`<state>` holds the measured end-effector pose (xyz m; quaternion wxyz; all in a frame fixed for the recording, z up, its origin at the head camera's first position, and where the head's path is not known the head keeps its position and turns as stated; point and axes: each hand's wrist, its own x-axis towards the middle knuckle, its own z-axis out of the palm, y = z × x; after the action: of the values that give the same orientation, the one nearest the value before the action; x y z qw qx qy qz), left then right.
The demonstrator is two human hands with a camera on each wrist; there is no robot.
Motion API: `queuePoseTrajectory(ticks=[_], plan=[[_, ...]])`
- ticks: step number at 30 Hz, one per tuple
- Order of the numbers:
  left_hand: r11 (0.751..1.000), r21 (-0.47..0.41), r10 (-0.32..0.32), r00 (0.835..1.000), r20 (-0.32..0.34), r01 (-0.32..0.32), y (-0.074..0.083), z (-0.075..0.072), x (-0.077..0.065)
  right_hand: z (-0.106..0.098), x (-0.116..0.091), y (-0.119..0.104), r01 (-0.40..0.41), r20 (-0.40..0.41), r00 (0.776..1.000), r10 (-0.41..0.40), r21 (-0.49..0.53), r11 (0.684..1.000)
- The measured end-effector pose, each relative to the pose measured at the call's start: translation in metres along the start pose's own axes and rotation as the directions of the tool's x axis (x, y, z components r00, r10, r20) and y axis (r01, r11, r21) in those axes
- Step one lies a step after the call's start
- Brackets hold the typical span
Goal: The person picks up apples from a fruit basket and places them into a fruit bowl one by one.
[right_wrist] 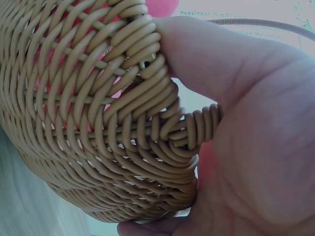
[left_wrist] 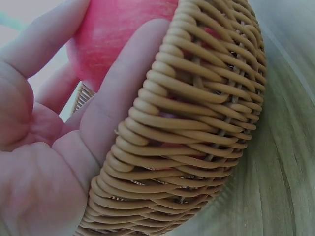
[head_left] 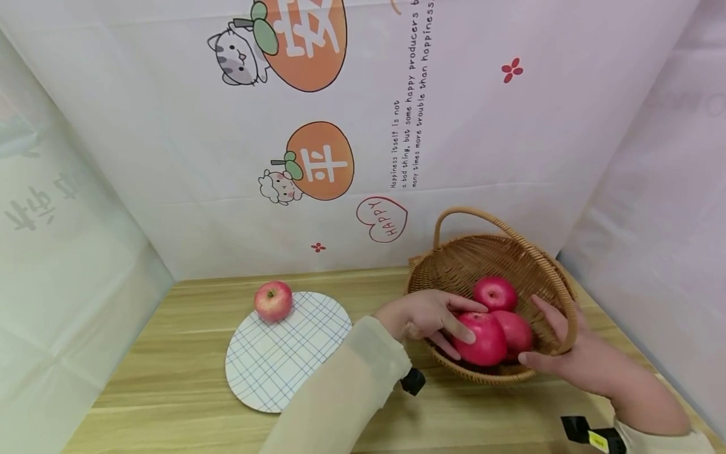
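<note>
A wicker basket (head_left: 454, 265) with a tall arched handle stands at the right of the table, tipped with its mouth towards me. Inside lie a red apple (head_left: 495, 293) at the back and another apple (head_left: 516, 332) partly covered by the front one. My left hand (head_left: 422, 315) reaches over the rim and grips the front apple (head_left: 484, 347), thumb on its top. The left wrist view shows fingers about that apple (left_wrist: 123, 34), just inside the woven rim (left_wrist: 162, 78). At the basket's right side, my right hand (head_left: 595, 359) holds the rim near the handle's foot (right_wrist: 197, 127).
Left of the basket lies a round white plate (head_left: 283, 366) with a blue grid pattern. A red-yellow apple (head_left: 273, 301) sits on its far edge. Printed white cloth (head_left: 482, 139) hangs behind and at both sides of the wooden table (head_left: 170, 372).
</note>
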<state>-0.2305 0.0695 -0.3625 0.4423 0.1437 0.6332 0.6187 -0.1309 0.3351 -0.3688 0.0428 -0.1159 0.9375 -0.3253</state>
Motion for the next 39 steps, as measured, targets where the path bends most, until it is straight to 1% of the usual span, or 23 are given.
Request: queuePoseTrajectory(ticks=[3, 6, 13, 21, 24, 32, 39], plan=[[1.0, -0.011, 0.015, 1.0, 0.002, -0.015, 0.001, 0.0, -0.002, 0.0, 0.0, 0.002, -0.003, 0.007, 1.0, 0.003, -0.011, 1.0], [0.999, -0.018, 0.037, 0.999, 0.002, -0.037, 0.002, 0.001, -0.004, 0.0, 0.001, 0.003, -0.005, 0.012, 1.0, 0.005, 0.004, 1.0], [0.997, -0.033, 0.075, 0.997, -0.035, -0.076, 0.003, 0.001, -0.012, 0.0, 0.001, 0.004, -0.031, 0.031, 0.999, 0.029, 0.047, 0.998], [0.994, -0.02, 0.111, 0.993, -0.049, -0.112, 0.002, -0.003, -0.02, -0.004, 0.001, 0.005, -0.041, 0.041, 0.998, 0.04, 0.027, 0.999], [0.992, -0.024, 0.121, 0.992, -0.044, -0.122, 0.001, -0.005, -0.023, -0.004, 0.001, 0.006, -0.036, 0.041, 0.999, 0.035, 0.025, 0.999], [0.988, -0.056, 0.147, 0.989, 0.01, -0.146, 0.001, -0.01, -0.034, -0.003, 0.001, 0.006, -0.046, 0.045, 0.998, 0.045, 0.029, 0.999], [0.983, -0.028, 0.181, 0.983, 0.037, -0.18, 0.004, -0.015, -0.052, -0.003, 0.001, 0.008, -0.036, 0.048, 0.998, 0.035, 0.024, 0.999]])
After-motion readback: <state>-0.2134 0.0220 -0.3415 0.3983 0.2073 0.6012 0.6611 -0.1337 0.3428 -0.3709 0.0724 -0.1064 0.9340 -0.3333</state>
